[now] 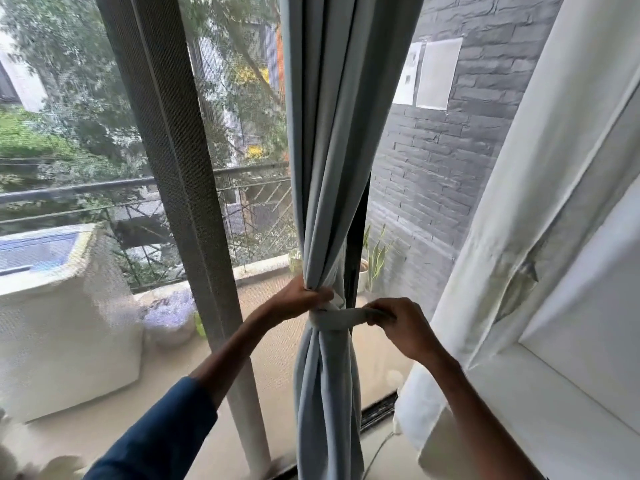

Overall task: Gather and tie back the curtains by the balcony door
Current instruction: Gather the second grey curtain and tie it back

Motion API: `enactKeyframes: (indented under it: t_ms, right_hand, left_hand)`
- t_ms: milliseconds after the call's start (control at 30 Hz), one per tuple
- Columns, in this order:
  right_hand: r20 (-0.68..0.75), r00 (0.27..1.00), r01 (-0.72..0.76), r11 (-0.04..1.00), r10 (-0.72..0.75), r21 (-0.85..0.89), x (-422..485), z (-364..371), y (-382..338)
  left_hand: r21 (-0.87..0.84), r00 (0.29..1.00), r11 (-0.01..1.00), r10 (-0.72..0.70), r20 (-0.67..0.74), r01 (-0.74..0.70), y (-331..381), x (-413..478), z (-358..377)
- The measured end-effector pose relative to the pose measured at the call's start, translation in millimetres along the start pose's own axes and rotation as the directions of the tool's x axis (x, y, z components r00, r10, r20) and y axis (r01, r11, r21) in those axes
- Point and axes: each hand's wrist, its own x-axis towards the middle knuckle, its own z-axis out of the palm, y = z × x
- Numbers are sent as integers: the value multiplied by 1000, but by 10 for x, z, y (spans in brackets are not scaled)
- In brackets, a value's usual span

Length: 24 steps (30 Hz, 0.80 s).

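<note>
A pale grey-blue curtain (332, 140) hangs gathered into a narrow bundle in front of the balcony door. A light fabric tie-back band (337, 318) wraps around the bundle at its waist. My left hand (299, 297) grips the bundled curtain just above the band, fingers curled round the folds. To the right of the bundle, my right hand (398, 323) pinches the free end of the band and holds it out taut. Below the band the curtain falls in loose folds to the floor.
A mesh screen door frame (183, 188) stands left of the curtain, with the balcony railing (104, 188) and a white box (62, 320) outside. A second, white curtain (540, 188) hangs at the right. Potted plants (372, 258) stand by the grey brick wall (450, 161).
</note>
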Motion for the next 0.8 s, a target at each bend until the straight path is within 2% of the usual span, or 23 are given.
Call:
enactKeyframes:
  t_ms: [200,267,333,400,467,533,600,667,700,733,800]
  right_hand:
    - [-136,990,-49,998,45,-29,-72,161,185]
    - [-234,971,-78,987,43,-143,-89,214,256]
    - [-330,940,-179,944,81,-277,-120,224,202]
    - [-346,927,-256,922,148,-292,-114,218,61]
    - [-316,921,-273,956,227,-108,-63,271,7]
    - [-241,922,-253,942,304,220,-2,337,-3]
    - [-148,902,-272,801,405,533,61,350,-25]
    - [-44,886,-253,562,461,788,110,300,-103]
    - [-30,882,-231,488,470,842,119,270,-157]
    - [-49,876,-202,458,479,865,126,261,-198]
    - [-163,853,-147,529,496,836,129,297,-217]
  left_hand:
    - [-151,1000,988,-7,8,9,-102,-132,-10]
    - [-145,999,989,-6,36,12,-109,-143,-10]
    - [-120,999,993,-10,46,16,-74,-147,12]
    - [-81,998,997,-13,55,17,-38,-132,35]
    - [-20,996,999,-29,79,31,3,-111,46]
    - [44,994,998,-50,95,46,33,-85,44]
    - [110,995,993,-57,76,49,18,-69,16]
    - [170,997,983,-72,30,66,-30,-75,-13]
    - [192,996,978,-87,0,85,-66,-83,-23]
    - [199,995,975,-91,-31,95,-89,-97,-22]
    - [215,993,973,-65,-101,86,-100,-140,11]
